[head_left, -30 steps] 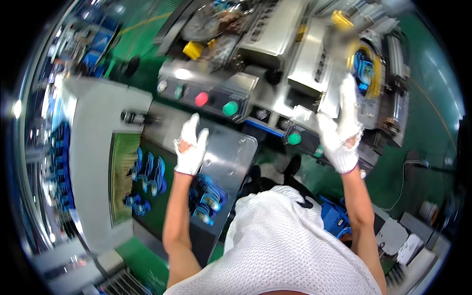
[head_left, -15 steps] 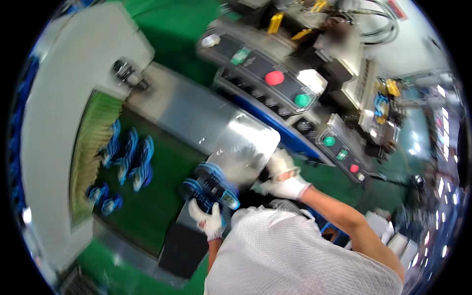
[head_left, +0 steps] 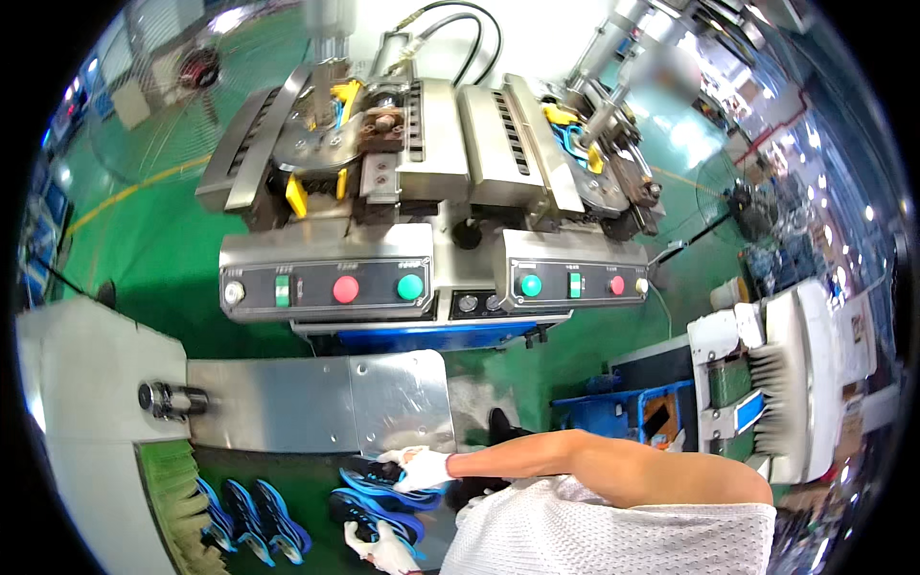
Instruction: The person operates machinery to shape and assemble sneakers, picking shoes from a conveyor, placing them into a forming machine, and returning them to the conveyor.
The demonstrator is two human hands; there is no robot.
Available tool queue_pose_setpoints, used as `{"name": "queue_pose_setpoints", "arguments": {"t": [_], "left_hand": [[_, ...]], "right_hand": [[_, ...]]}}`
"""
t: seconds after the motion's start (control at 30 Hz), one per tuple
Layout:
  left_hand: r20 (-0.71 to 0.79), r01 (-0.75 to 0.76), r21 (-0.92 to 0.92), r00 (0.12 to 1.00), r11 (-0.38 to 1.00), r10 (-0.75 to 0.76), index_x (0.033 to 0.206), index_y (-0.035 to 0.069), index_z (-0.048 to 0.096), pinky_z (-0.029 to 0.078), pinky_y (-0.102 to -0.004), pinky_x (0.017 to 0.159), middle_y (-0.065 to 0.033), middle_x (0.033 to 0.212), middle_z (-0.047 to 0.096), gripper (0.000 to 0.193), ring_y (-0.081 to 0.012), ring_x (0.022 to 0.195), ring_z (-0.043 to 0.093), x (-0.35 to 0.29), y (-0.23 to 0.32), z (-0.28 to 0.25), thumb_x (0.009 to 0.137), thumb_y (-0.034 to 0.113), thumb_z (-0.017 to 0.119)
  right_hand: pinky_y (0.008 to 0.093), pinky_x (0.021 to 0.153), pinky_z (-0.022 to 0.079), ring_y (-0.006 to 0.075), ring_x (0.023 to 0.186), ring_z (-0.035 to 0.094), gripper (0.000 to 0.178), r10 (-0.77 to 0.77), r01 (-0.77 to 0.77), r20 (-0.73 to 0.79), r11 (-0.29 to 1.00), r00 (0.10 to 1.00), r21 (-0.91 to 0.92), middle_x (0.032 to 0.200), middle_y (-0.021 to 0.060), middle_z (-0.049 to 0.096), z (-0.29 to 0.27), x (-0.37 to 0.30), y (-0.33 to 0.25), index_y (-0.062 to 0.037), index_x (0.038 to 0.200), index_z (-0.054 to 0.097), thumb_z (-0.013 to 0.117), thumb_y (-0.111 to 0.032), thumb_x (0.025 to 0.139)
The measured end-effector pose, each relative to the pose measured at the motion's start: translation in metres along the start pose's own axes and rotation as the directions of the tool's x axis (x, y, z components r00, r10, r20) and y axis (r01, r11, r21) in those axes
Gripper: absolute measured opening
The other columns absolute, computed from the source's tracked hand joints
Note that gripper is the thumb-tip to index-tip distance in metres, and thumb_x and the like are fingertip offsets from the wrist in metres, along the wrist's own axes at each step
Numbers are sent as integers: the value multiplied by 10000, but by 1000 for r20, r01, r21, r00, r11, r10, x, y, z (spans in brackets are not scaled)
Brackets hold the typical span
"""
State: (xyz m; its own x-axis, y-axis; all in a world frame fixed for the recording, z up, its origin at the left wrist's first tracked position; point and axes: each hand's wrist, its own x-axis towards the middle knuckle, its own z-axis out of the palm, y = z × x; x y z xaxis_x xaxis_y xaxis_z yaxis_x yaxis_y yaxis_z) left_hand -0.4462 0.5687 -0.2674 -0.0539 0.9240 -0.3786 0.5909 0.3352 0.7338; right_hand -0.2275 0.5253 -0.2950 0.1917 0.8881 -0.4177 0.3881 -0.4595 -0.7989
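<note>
1. The left hand [head_left: 376, 548], gloved in white, is curling under the near blue shoe [head_left: 379, 513] at the bottom edge; its fingers seem closed on the sole, though the view there is cramped.
2. The right hand [head_left: 420, 469] is reaching across the body and closing its fingers on the toe end of the upper blue shoe [head_left: 383, 479].
3. Both shoes are lying with their long axis running left to right, just left of the hands, on the green belt [head_left: 287, 479].
4. Beyond, the steel plate [head_left: 316, 402] and the machine's button panel [head_left: 326, 287] are standing well apart.
</note>
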Motion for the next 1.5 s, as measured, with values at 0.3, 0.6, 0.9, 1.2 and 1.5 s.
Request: {"name": "queue_pose_setpoints", "arguments": {"t": [0.3,0.6,0.9,1.2,1.5], "left_hand": [[610,-648,-201,503,734,612,1265,-3,498,376,-411,1140,-215,1420,512,550,-327,1310,508,-93,152,122,760,-9,715],[682,-580,-722,-510,377,524,1245,22,499,426,-405,1111,-231,1472,502,563,-313,1313,533,-345,242,233,747,-43,755],[290,-274,-957,-890,96,351,1457,-23,426,413,-397,1132,-241,1419,540,747,-344,1303,555,-684,235,363,795,45,764],[537,-531,-843,-820,88,197,1527,-7,356,406,-453,1121,-303,1433,529,837,-432,1323,529,-870,167,467,854,335,718],[303,-274,-950,-923,149,237,1273,34,586,468,-465,1042,-216,1284,614,375,-383,1215,590,-642,166,417,952,223,624]], "right_hand": [[289,506,492,90,507,565,739,529,-76,-326,603,783,794,713,16,662,-136,-217,44,-230,1480,513,816,-353,817],[330,995,484,153,1096,624,671,630,415,-728,759,-270,503,1228,91,673,-142,-496,70,-55,1388,590,830,-231,786],[414,1038,495,311,1204,631,741,284,41,-228,704,-931,709,1323,235,625,-112,-743,115,17,1449,472,784,-213,817],[505,1062,448,437,1208,607,762,309,8,-117,375,-944,927,1302,295,624,-140,-847,274,-4,1468,433,714,-356,854],[393,1127,409,280,1350,519,526,-33,-175,-367,916,-930,360,1465,204,539,-193,-736,219,50,1441,499,655,-150,981]]}}
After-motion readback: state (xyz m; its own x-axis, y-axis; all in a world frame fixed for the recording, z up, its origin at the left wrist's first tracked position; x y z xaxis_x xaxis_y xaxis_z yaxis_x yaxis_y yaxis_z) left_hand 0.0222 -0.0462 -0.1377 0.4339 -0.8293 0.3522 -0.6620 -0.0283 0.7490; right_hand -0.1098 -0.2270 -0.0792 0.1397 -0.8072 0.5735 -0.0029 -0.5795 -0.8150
